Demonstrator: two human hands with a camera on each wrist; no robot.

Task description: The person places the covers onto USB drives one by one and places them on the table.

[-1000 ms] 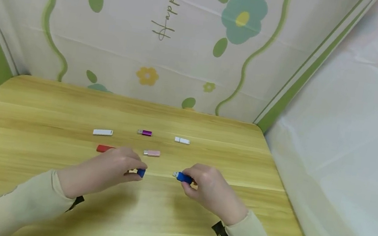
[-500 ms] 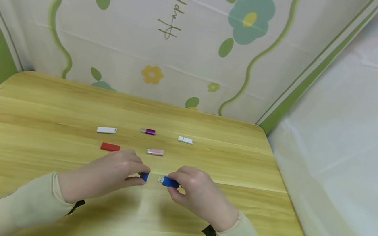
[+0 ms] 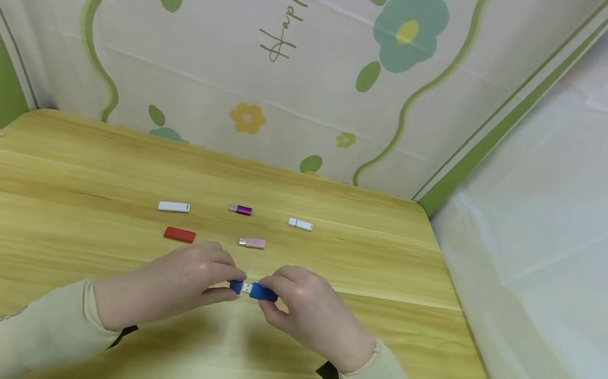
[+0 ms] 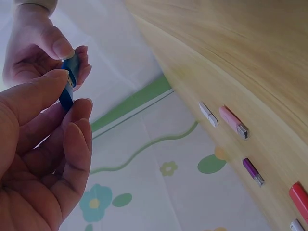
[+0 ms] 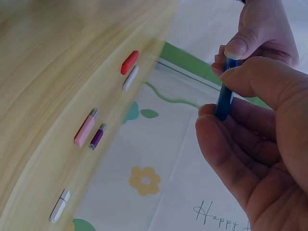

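My left hand (image 3: 180, 286) pinches a small blue cap (image 3: 236, 286) between thumb and fingers. Facing it, my right hand (image 3: 312, 309) pinches the body of a blue USB stick (image 3: 264, 293). Its silver plug (image 3: 246, 288) points left, with its tip at the cap's mouth; how far it sits inside is hard to tell. Both pieces are held above the wooden table, lined up end to end. In the left wrist view the cap (image 4: 66, 98) shows at the left thumb tip; the right wrist view has the stick's body (image 5: 224, 101) between right thumb and fingers.
Beyond the hands, other USB sticks lie on the wooden table (image 3: 107, 166): a red one (image 3: 180, 234), a pink one (image 3: 252, 243), a purple one (image 3: 240, 209), a white one (image 3: 174, 207) at left and another white one (image 3: 300, 224) at right. A flowered cloth (image 3: 201, 50) hangs behind.
My right hand has moved left with the blue USB stick, closing the gap until the plug meets the cap. The left hand has kept its pinch on the cap, and the view has shifted slightly.
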